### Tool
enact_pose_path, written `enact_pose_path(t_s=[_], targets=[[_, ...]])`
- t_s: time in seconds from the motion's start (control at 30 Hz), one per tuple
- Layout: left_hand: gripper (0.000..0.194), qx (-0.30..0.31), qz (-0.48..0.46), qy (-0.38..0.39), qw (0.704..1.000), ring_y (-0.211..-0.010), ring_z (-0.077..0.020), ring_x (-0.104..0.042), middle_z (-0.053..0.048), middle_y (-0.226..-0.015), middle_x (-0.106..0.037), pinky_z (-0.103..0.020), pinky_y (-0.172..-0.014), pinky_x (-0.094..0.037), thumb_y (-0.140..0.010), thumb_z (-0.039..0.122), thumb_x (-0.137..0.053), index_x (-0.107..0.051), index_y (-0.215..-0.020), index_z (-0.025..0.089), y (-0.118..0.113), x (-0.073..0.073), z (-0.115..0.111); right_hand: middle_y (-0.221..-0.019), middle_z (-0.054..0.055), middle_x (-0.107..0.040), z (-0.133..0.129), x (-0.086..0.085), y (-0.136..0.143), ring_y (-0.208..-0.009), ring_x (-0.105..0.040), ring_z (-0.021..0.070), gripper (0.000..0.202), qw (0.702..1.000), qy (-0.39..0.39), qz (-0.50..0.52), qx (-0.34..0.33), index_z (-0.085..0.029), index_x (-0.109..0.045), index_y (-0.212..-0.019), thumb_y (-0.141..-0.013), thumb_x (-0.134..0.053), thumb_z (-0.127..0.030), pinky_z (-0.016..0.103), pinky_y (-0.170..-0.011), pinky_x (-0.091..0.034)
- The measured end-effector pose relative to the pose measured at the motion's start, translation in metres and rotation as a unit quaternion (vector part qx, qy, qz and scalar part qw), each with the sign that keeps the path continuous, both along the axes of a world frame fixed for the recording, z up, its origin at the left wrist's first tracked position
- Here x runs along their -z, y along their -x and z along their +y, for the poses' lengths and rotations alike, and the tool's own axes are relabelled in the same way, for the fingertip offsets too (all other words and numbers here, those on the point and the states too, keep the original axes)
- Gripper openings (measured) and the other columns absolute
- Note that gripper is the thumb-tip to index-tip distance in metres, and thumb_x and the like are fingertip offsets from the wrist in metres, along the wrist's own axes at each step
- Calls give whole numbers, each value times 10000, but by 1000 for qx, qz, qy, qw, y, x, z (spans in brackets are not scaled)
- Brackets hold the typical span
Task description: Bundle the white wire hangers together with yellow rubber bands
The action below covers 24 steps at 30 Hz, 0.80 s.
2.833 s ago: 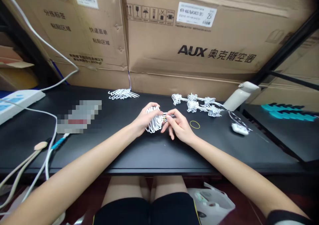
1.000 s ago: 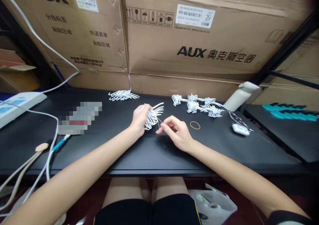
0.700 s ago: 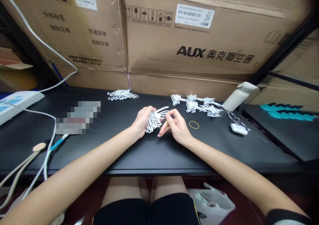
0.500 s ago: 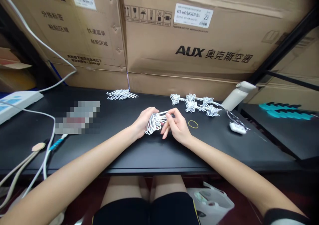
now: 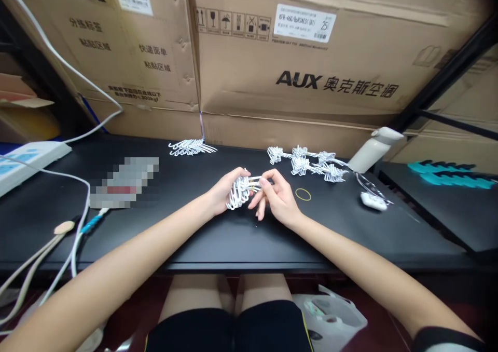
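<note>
My left hand (image 5: 226, 188) is closed round a bundle of white hooks (image 5: 238, 192), with the curved ends hanging toward me. A thin yellow band (image 5: 251, 185) shows around the bundle. At the bundle's right end, my right hand (image 5: 274, 193) pinches the straight ends between thumb and forefinger, its lower fingers spread beneath. Another yellow rubber band (image 5: 303, 194) lies flat on the black table (image 5: 233, 243), to the right of my right hand. Loose white hooks (image 5: 190, 147) lie at the back, and several bundled ones (image 5: 300, 165) rest behind my right hand.
Large cardboard boxes (image 5: 311, 56) stand along the back. A white bottle (image 5: 373, 149) leans at the right, near a white case (image 5: 373, 201). On the left are a power strip (image 5: 31, 160), cables and a blurred flat object (image 5: 124, 183). Teal items (image 5: 451, 178) lie far right.
The yellow band around the bundle shows more clearly now. My right hand's lower fingers have shifted slightly, while its pinch and my left hand's hold stay about the same. The view has moved a little.
</note>
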<state>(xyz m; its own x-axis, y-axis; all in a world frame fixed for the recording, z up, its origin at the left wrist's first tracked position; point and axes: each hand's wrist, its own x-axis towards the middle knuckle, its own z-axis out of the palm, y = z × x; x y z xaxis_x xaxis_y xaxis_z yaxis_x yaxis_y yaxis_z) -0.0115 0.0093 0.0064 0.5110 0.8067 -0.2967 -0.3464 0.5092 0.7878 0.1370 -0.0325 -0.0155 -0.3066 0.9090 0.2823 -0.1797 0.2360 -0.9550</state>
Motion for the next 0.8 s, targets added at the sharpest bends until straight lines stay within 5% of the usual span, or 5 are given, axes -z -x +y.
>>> enact_pose_path(t_s=[0.2, 0.47, 0.67, 0.8], targets=[[103, 30, -20, 2, 999, -394, -115, -551, -22, -570, -596, -181, -325, -431, -746, 215, -537, -584, -784, 131, 4, 0, 2, -578, -43, -677, -3, -7, -4, -319, -571, 122, 233, 1000, -12, 0, 13, -233, -329, -890, -913, -433, -440, 201, -355, -465], [113, 54, -20, 2, 998, -388, -109, -534, -12, -579, -574, -177, -302, -404, -737, 201, -514, -568, -808, 132, 6, -4, 3, -582, -28, -698, 0, -21, -17, -296, -550, 116, 217, 998, 13, -34, -52, -229, -339, -889, -917, -426, -425, 187, -335, -445], [106, 51, -1, -6, 999, -372, -104, -527, -3, -565, -570, -169, -295, -388, -707, 198, -539, -568, -790, 139, 6, -9, -1, -424, -71, -611, 2, -33, -28, -217, -445, 85, 243, 994, 47, -61, -75, -226, -360, -858, -892, -461, -444, 115, -242, -264], [114, 81, 1, -6, 997, -370, -100, -520, -8, -558, -569, -161, -288, -372, -710, 205, -534, -575, -790, 135, 7, -9, 0, -364, -115, -536, 3, -35, -31, -190, -369, 66, 278, 991, 80, -53, -98, -231, -361, -844, -872, -476, -482, 147, -293, -359]])
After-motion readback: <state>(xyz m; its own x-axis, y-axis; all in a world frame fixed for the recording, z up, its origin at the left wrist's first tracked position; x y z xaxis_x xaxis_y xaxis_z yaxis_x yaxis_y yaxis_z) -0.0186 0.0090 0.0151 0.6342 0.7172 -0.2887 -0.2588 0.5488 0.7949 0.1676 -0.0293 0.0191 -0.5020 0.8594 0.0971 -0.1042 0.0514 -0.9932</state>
